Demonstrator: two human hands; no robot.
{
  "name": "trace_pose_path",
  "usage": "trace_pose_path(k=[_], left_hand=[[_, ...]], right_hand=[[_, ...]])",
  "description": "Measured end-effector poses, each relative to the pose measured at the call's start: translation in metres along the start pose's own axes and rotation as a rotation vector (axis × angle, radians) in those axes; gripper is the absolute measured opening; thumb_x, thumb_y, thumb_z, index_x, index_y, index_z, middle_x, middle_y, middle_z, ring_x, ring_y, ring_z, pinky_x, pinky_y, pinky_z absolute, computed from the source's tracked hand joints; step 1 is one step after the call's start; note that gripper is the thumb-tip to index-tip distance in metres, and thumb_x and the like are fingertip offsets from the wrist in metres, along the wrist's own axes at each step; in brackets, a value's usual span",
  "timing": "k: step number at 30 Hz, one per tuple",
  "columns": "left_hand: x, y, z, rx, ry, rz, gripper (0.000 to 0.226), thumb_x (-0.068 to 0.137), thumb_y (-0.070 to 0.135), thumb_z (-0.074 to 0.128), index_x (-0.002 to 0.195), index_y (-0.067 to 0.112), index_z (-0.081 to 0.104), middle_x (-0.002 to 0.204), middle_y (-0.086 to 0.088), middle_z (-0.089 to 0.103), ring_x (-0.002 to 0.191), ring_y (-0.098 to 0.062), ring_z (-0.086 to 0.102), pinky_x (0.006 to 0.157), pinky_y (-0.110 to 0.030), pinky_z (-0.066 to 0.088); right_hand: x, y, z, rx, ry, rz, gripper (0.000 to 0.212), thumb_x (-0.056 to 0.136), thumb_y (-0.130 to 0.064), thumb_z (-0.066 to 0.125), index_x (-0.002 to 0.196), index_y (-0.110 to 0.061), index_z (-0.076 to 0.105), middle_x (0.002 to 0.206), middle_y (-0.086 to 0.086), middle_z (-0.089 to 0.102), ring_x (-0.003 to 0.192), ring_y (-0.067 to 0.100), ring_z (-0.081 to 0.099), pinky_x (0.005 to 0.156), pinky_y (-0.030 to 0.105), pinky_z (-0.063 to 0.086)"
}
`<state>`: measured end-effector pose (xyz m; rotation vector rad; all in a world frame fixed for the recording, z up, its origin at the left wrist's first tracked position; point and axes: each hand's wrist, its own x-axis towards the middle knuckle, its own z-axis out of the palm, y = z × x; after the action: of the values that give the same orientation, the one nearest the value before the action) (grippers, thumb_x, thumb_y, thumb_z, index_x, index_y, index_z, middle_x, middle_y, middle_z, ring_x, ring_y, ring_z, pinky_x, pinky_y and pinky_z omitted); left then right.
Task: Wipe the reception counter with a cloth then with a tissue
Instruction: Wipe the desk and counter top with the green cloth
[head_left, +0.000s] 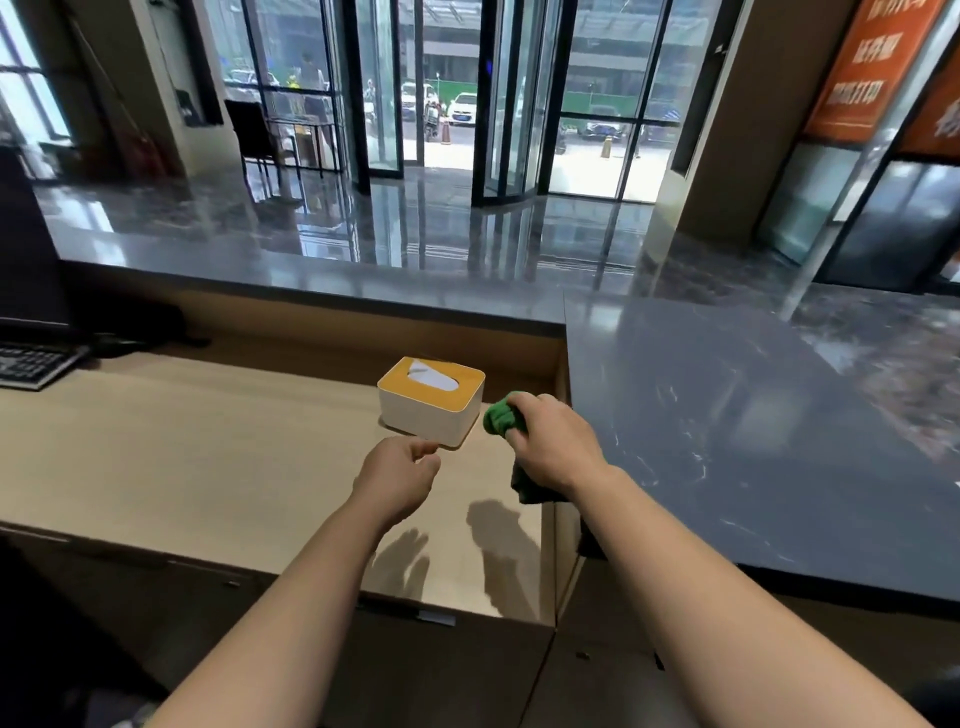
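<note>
My right hand (553, 441) is closed around a bunched green cloth (500, 417), held just above the light wooden desk (182, 467), right of the tissue box. Part of the cloth hangs dark below my wrist. The tissue box (430, 405) is white with an orange-yellow lid and a white tissue showing in its slot. My left hand (397, 475) hovers loosely curled with nothing in it, just in front of the box's near corner. The dark marble reception counter (753, 426) rises to the right and runs along the back.
A black keyboard (36, 364) and the edge of a monitor (26, 260) sit at the far left of the desk. Beyond the raised back ledge (311, 270) lies a glossy lobby floor with glass doors. Cabinet fronts run below the desk.
</note>
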<state>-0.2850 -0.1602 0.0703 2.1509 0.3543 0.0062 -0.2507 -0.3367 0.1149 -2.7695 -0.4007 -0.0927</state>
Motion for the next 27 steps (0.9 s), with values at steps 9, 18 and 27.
trace_pose_path(k=[9,18,27], left_hand=[[0.079,-0.013,-0.007,0.102,-0.023,0.004,0.036,0.09,0.023,0.055,0.124,0.015,0.063,0.128,-0.001,0.063,0.119,-0.019,0.056,0.1,-0.041,0.046],[0.155,-0.027,-0.012,0.19,0.024,-0.026,0.041,0.087,0.026,0.061,0.128,0.02,0.06,0.125,-0.003,0.064,0.115,-0.022,0.058,0.099,-0.043,0.046],[0.219,-0.031,-0.022,0.583,0.035,0.183,0.055,0.08,0.04,0.069,0.131,0.029,0.056,0.128,0.004,0.06,0.122,-0.019,0.047,0.101,-0.035,0.038]], right_hand=[[0.104,-0.005,0.011,-0.014,-0.136,0.186,0.027,0.091,-0.022,0.058,0.117,-0.017,0.051,0.1,0.003,0.059,0.089,0.021,0.057,0.07,0.031,0.046],[0.166,0.021,0.054,-0.025,-0.233,0.349,0.024,0.09,-0.024,0.062,0.113,-0.017,0.055,0.099,0.003,0.058,0.091,0.021,0.057,0.071,0.031,0.046],[0.198,0.033,0.09,0.005,-0.198,0.442,0.035,0.088,-0.029,0.065,0.118,-0.02,0.049,0.104,0.003,0.059,0.093,0.019,0.058,0.076,0.031,0.05]])
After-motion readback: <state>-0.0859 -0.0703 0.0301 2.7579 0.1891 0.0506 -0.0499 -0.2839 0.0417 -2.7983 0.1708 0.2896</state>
